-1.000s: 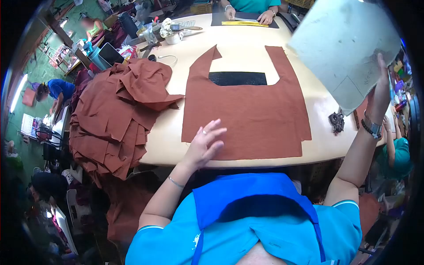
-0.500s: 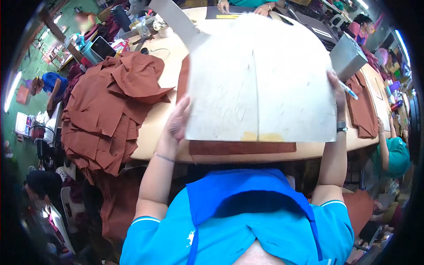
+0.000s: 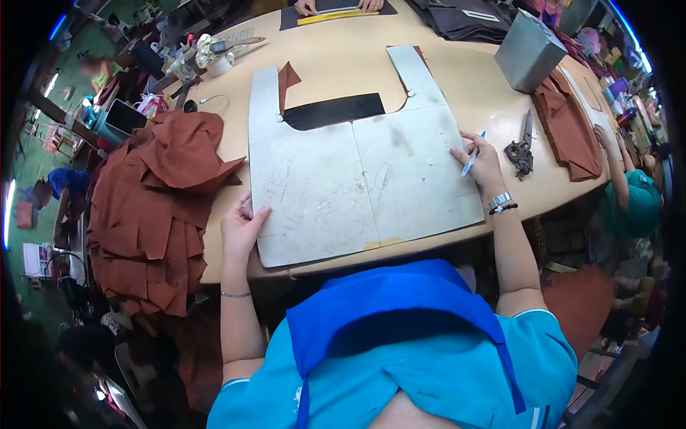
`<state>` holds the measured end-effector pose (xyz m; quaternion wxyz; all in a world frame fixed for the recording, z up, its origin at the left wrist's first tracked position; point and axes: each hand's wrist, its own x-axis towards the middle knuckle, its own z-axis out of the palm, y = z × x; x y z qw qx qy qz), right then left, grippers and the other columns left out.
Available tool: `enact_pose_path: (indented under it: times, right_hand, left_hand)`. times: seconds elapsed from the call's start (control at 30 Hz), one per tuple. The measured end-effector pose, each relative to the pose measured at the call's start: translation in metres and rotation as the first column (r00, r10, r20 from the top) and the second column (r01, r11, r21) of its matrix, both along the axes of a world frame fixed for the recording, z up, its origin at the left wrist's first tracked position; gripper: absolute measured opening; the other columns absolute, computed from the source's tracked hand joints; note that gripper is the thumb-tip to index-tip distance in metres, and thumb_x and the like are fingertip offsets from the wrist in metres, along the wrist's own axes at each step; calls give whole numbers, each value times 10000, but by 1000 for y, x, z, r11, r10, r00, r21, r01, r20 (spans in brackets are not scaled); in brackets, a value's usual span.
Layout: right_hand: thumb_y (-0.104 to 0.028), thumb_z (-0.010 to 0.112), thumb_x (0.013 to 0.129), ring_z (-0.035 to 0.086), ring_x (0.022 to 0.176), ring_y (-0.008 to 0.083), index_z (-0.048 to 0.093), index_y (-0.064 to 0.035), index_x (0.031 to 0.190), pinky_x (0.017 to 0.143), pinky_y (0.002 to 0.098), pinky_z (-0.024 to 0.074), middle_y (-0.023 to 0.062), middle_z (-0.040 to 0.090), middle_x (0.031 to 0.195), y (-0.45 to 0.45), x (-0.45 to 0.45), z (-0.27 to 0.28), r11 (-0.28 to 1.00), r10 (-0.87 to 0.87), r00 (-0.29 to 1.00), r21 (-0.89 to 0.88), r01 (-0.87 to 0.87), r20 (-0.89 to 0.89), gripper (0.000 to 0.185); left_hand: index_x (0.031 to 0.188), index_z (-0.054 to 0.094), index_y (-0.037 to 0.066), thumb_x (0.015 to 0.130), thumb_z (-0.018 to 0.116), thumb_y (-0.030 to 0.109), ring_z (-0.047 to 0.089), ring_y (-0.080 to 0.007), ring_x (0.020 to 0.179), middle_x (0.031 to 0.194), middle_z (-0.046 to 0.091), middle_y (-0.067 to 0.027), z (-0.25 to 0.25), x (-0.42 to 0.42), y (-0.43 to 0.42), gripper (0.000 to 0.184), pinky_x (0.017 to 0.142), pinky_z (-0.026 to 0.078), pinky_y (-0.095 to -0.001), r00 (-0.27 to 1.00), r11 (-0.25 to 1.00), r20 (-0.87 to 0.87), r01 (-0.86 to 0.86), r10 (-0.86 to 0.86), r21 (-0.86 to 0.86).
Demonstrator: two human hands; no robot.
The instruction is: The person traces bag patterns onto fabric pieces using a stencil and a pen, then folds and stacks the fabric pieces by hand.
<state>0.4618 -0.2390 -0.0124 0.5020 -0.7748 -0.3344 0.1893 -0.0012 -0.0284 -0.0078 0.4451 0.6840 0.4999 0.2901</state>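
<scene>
A pale grey-white cardboard pattern point(image 3: 321, 182), with two strap-like arms and handwriting on it, lies flat on the table over rust-brown fabric point(image 3: 287, 77). My left hand point(image 3: 241, 229) grips its left edge, thumb on top and fingers partly hidden. At the right edge, my right hand point(image 3: 480, 161) holds a white-and-blue pen point(image 3: 469, 163) while its fingertips rest on the cardboard. A black piece point(image 3: 336, 111) shows in the gap between the two arms.
Left stands a heap of rust-brown fabric point(image 3: 157, 193). To the right are scissors point(image 3: 524, 146), a metal tin point(image 3: 530, 50) and folded brown fabric point(image 3: 568, 121). Across the table point(image 3: 343, 36), another person's hands point(image 3: 339, 7) hold a yellow ruler point(image 3: 336, 17). A brush point(image 3: 243, 43) lies by a white pot point(image 3: 220, 66).
The cardboard pattern has come down from a raised, tilted position to lie flat on the table. Both my hands lowered with it, the pen still in my right hand.
</scene>
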Motion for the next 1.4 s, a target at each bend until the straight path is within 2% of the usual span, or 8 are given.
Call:
enact_pose_path:
  times: [0.43, 0.63, 0.67, 0.83, 0.87, 0.97, 1.1, 1.4]
  right_hand:
    - [-209, 827, 775, 488, 608, 50, 646, -32, 1194, 526, 231, 431, -44, 491, 704, 2, -7, 8, 996, -19, 991, -87, 30, 130, 490]
    - [-359, 834, 738, 647, 735, 203, 656, -27, 1153, 703, 332, 518, 115, 668, 799, 5, 11, -6, 987, 59, 923, -160, 3, 380, 560]
    - [-369, 828, 737, 675, 799, 275, 659, -29, 1146, 757, 362, 525, 184, 693, 876, 7, 0, 14, 956, 57, 956, -290, 31, 289, 558]
    - [-312, 809, 775, 666, 757, 226, 655, -34, 1166, 730, 330, 528, 135, 689, 841, -1, 16, 0, 978, 90, 929, -206, -15, 358, 504]
    - [-293, 803, 787, 663, 742, 200, 651, -33, 1174, 714, 316, 529, 113, 689, 833, -3, 20, -4, 986, 80, 937, -165, -25, 339, 491]
    - [-208, 786, 809, 638, 711, 107, 635, -17, 1185, 660, 258, 516, 40, 686, 831, -13, 27, -9, 998, 47, 989, -41, -53, -137, 448]
    - [-127, 788, 796, 619, 706, 64, 627, 12, 1154, 642, 221, 505, 8, 683, 836, -16, 16, 1, 999, 41, 987, -9, -43, -154, 416]
    - [-106, 795, 783, 625, 715, 66, 636, 3, 1144, 648, 217, 505, 6, 681, 809, -16, 21, -11, 998, 53, 990, 32, -49, -133, 409]
  left_hand:
    - [1298, 580, -8, 783, 787, 233, 485, -58, 563, 625, 510, 27, 4, 3, 5, 606, 536, 417, -252, 966, 996, -258, 19, 4, 88]
    - [1282, 604, 23, 778, 788, 269, 525, -96, 568, 626, 547, -5, 11, 7, 5, 590, 558, 446, -279, 926, 992, -378, 37, 11, 120]
    - [1277, 610, 29, 778, 785, 283, 541, -108, 572, 631, 560, -15, 15, 8, 6, 587, 566, 455, -287, 902, 988, -431, 64, 4, 143]
    - [1248, 633, 44, 766, 776, 369, 605, -152, 607, 662, 615, -45, 41, 15, 5, 598, 609, 486, -334, 774, 976, -632, 164, -35, 146]
    - [1245, 636, 44, 781, 782, 325, 575, -117, 610, 667, 596, -24, 38, 13, 9, 562, 606, 473, -298, 809, 985, -586, 139, -55, 99]
    - [1237, 640, 29, 816, 770, 227, 519, -71, 619, 679, 561, 11, 10, -4, 28, 483, 595, 441, -248, 931, 991, -351, 124, -101, 43]
    - [1240, 636, 5, 845, 752, 132, 462, -38, 623, 701, 515, 45, -6, -12, 31, 430, 576, 401, -210, 982, 994, -159, 108, -107, -1]
    - [1285, 609, 14, 847, 747, 115, 443, -26, 610, 685, 486, 63, -9, -12, 30, 470, 555, 381, -192, 985, 997, -154, 77, -75, 10]
